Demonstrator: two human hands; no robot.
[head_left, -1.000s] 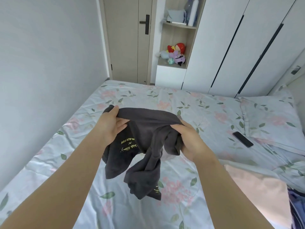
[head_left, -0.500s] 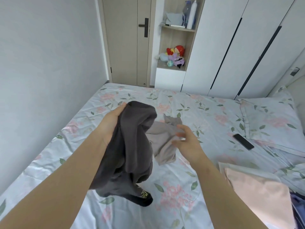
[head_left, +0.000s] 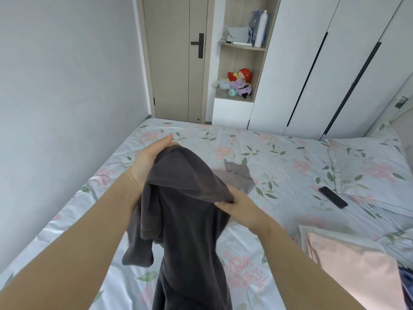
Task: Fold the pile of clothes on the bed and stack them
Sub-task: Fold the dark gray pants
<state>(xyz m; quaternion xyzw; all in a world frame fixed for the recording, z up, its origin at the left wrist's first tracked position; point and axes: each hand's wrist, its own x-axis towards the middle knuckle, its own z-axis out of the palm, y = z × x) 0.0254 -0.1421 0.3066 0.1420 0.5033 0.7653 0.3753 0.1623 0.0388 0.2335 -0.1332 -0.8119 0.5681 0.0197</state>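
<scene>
I hold a dark grey garment [head_left: 187, 220] up above the floral bed [head_left: 279, 157]. My left hand [head_left: 147, 162] grips its upper left edge, thumb pointing away from me. My right hand [head_left: 234, 204] pinches the cloth's right edge lower down. Most of the garment hangs in long folds between my forearms, down past the bottom of the frame. A lighter grey piece of clothing [head_left: 239, 175] lies flat on the bed just beyond my right hand, partly hidden by the dark garment.
A folded pale pink item [head_left: 353, 267] lies on other cloth at the lower right, with dark blue fabric [head_left: 406, 283] at the frame edge. A black phone [head_left: 333, 197] rests beside the floral pillow [head_left: 368, 166]. Grey wall on the left; door, shelf and wardrobe stand beyond the bed.
My right hand let go of the light grey piece, which now lies on the bed, and took hold of the dark garment's right edge. The dark garment hangs longer.
</scene>
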